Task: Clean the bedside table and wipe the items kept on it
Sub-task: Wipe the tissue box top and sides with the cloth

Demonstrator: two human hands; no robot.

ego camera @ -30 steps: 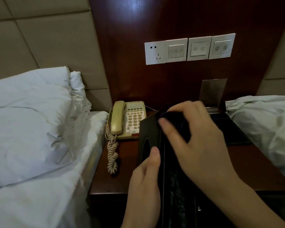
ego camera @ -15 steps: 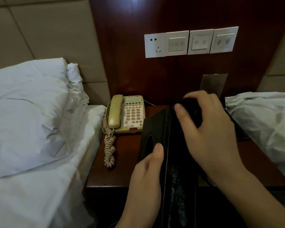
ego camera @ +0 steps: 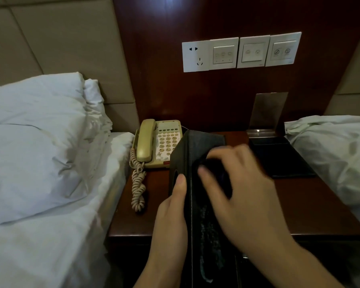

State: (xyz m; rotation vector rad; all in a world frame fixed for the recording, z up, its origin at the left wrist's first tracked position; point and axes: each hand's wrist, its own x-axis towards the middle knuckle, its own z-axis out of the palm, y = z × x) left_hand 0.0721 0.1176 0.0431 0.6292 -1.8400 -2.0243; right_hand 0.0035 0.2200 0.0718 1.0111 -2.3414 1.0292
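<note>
head view: the left hand (ego camera: 170,210) grasps a black box (ego camera: 195,154), tilted above the bedside table (ego camera: 312,208), thumb along its edge. the right hand (ego camera: 235,183) curls round a dark cloth (ego camera: 214,169) pressed on the box's upper face; it is blurred. behind the box sit a beige phone (ego camera: 158,142) with coiled cord (ego camera: 138,183), a black tray (ego camera: 279,159) and a clear stand (ego camera: 266,113). wall switches (ego camera: 241,51) above; pillows (ego camera: 35,138) to the left.

— Where's the phone (ego camera: 157,143)?
— On the bench (ego camera: 312,210), back left, beside the bed (ego camera: 50,235).
— And the box (ego camera: 197,154)?
— Before me, right of the phone; the tray (ego camera: 283,159) lies further right, stand (ego camera: 266,113) behind it.
</note>
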